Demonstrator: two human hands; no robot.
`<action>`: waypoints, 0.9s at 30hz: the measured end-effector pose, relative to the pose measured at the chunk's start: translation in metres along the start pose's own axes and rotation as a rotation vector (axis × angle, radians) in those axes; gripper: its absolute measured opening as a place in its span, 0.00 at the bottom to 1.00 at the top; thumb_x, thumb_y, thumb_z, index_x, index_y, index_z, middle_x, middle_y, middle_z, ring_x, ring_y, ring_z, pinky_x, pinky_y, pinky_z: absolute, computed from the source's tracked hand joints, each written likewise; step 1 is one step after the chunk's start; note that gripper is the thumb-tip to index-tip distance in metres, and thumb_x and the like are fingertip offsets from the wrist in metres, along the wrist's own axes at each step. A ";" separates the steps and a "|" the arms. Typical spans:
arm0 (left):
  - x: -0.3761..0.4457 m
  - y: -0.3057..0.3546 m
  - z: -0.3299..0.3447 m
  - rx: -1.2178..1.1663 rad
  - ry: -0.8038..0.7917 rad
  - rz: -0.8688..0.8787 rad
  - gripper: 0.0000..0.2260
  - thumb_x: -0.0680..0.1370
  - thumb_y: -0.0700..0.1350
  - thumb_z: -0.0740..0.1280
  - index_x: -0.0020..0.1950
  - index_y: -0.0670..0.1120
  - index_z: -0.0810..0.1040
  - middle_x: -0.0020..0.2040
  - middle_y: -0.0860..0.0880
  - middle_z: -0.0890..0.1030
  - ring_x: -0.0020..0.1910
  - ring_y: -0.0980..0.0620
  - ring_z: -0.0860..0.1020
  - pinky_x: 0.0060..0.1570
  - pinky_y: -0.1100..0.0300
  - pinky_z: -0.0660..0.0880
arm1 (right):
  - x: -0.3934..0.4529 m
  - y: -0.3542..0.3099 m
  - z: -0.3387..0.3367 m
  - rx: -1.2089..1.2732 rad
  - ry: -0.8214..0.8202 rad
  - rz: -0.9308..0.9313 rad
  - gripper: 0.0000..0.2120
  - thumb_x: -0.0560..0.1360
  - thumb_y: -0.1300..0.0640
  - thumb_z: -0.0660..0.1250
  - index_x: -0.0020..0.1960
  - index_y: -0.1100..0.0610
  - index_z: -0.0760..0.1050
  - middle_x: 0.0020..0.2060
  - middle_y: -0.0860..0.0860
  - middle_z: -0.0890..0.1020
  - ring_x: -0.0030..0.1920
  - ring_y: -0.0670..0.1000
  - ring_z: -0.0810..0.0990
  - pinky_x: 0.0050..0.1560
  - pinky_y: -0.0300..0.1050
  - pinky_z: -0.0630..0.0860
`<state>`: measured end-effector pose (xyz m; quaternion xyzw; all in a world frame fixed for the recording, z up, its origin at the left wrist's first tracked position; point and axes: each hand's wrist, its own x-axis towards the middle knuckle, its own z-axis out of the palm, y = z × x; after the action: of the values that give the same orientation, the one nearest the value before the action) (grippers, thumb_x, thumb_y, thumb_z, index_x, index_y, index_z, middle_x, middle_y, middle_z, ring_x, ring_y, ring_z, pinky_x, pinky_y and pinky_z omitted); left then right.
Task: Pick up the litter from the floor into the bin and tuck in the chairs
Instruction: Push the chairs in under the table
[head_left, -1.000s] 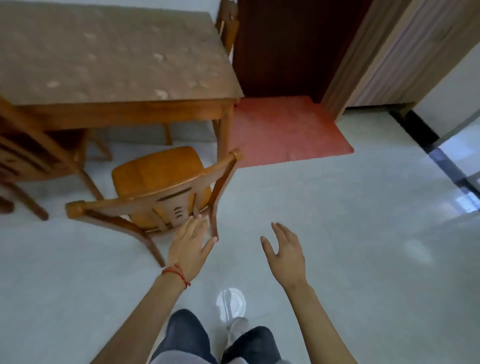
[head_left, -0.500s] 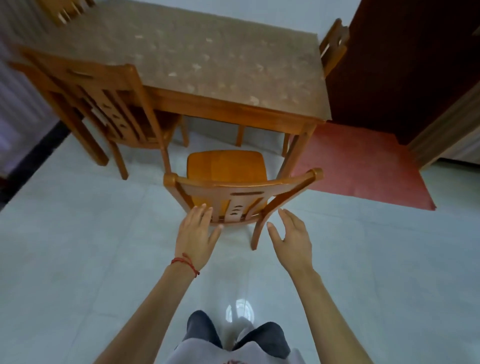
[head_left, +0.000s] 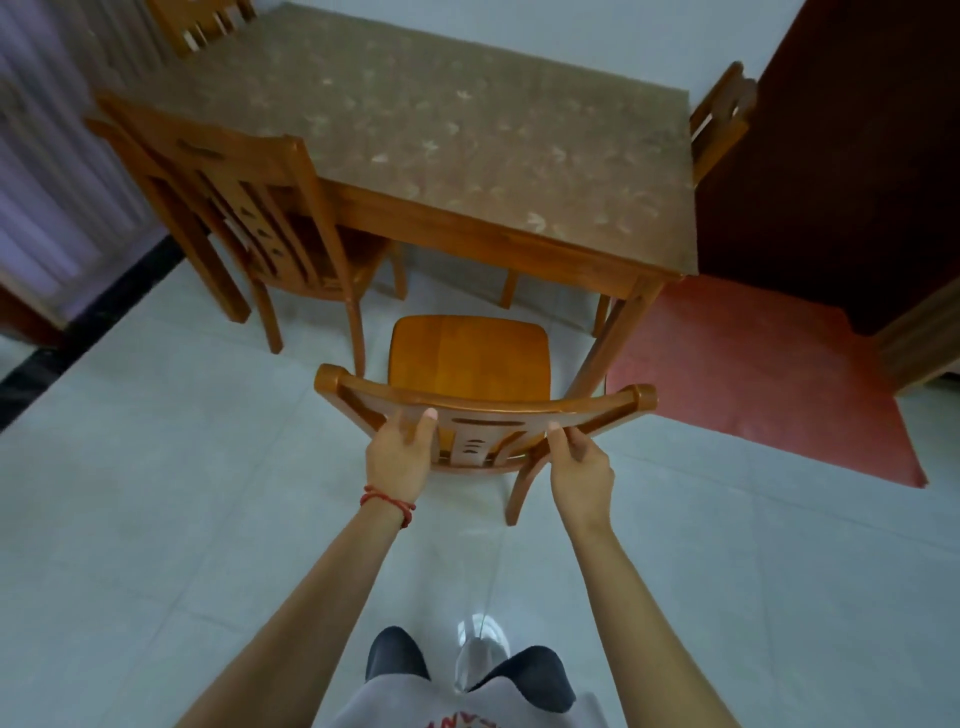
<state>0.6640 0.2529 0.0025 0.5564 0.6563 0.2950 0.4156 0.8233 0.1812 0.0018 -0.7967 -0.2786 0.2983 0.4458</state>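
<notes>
A wooden chair (head_left: 470, 358) stands pulled out from the table (head_left: 467, 140), its seat fully clear of the table's near edge, close to the right front leg. My left hand (head_left: 400, 454) grips the chair's top rail left of the middle. My right hand (head_left: 579, 467) grips the same rail right of the middle. No litter or bin shows in this view.
A second chair (head_left: 244, 208) sits partly under the table at the left. Two more chair backs show, one at the far side (head_left: 200, 23) and one at the right end (head_left: 719, 122). A red mat (head_left: 753, 374) lies on the pale tiled floor before a dark door.
Both hands were open and short of the chair; they have moved forward and closed on its top rail. The view has swung to face the table squarely.
</notes>
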 end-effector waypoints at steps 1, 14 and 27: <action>0.003 0.003 0.004 -0.049 0.015 -0.059 0.16 0.77 0.54 0.60 0.48 0.41 0.76 0.41 0.45 0.77 0.44 0.44 0.75 0.45 0.58 0.66 | 0.006 -0.001 0.001 0.008 -0.014 0.021 0.22 0.77 0.44 0.58 0.58 0.62 0.75 0.49 0.55 0.83 0.53 0.54 0.79 0.52 0.43 0.72; 0.024 0.011 0.022 -0.129 0.217 -0.156 0.14 0.71 0.51 0.70 0.34 0.41 0.77 0.34 0.46 0.78 0.36 0.48 0.74 0.42 0.60 0.68 | 0.047 0.001 0.015 0.021 -0.023 0.039 0.20 0.76 0.45 0.61 0.46 0.62 0.78 0.37 0.53 0.81 0.39 0.52 0.78 0.32 0.33 0.66; 0.094 0.031 0.021 -0.152 0.211 -0.123 0.14 0.70 0.50 0.71 0.32 0.41 0.77 0.30 0.48 0.76 0.33 0.52 0.73 0.41 0.60 0.68 | 0.096 -0.032 0.043 0.070 0.030 0.048 0.16 0.74 0.47 0.64 0.35 0.58 0.75 0.27 0.49 0.78 0.30 0.46 0.78 0.26 0.32 0.68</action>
<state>0.6944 0.3493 -0.0021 0.4479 0.7051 0.3745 0.4026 0.8508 0.2875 -0.0099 -0.7916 -0.2420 0.3063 0.4702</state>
